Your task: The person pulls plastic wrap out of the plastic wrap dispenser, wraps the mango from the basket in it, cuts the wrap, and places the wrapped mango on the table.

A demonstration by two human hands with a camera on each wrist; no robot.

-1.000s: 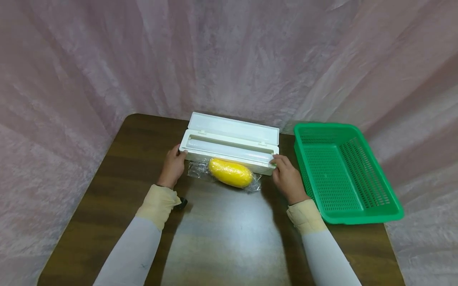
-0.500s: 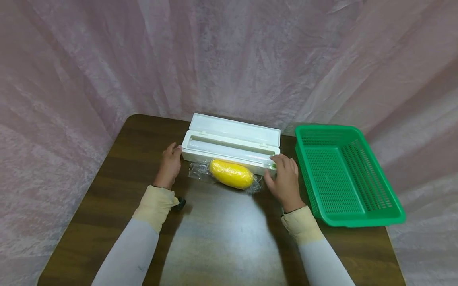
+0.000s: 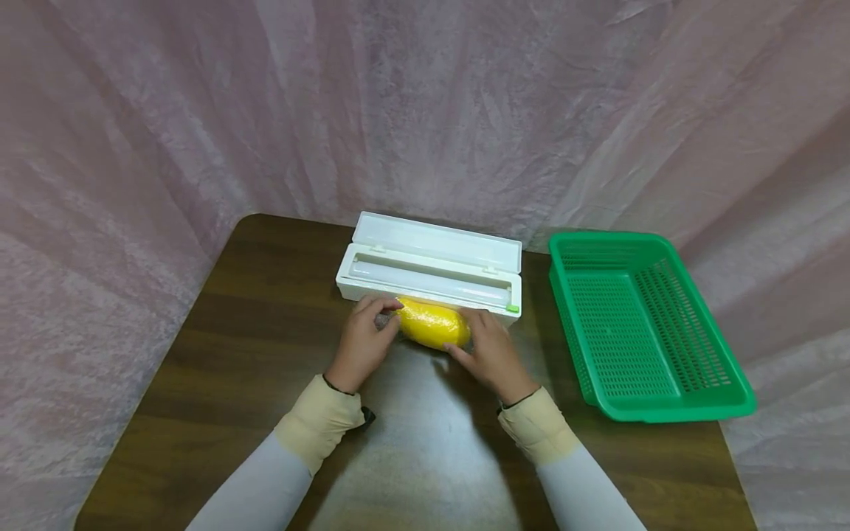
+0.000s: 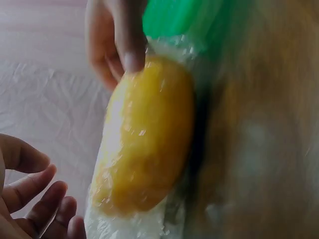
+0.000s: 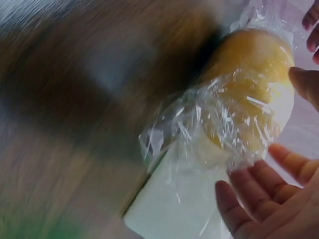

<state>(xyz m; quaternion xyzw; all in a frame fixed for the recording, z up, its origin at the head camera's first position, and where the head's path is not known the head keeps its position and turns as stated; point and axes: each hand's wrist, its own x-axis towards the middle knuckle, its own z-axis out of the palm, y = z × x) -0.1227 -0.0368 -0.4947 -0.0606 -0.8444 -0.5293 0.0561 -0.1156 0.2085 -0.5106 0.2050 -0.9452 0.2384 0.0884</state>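
A yellow oblong fruit [image 3: 433, 324] in clear cling film lies on the table against the front of a white cling film dispenser [image 3: 345, 289]. The right hand [image 3: 493, 346] holds the fruit's right end, thumb on the near side and fingers behind. Loose film [image 5: 174, 129] bunches at that end. By the left end is the left hand [image 3: 364, 335]; its bent fingers [image 4: 37, 206] stand apart from the fruit in the left wrist view. Inside the dispenser, whose lid [image 3: 438, 242] is raised, lies a pale roll [image 3: 425, 282]. A green cutter [image 3: 512, 308] sits at its right end.
To the right stands a green perforated plastic basket [image 3: 578, 332]. The brown wooden table [image 3: 219, 354] has its far edge at a pinkish curtain [image 3: 425, 110], close behind the dispenser.
Both hands have left the dispenser's ends and moved inward to the wrapped fruit. The right hand has taken hold of its right end; the green cutter is now uncovered.
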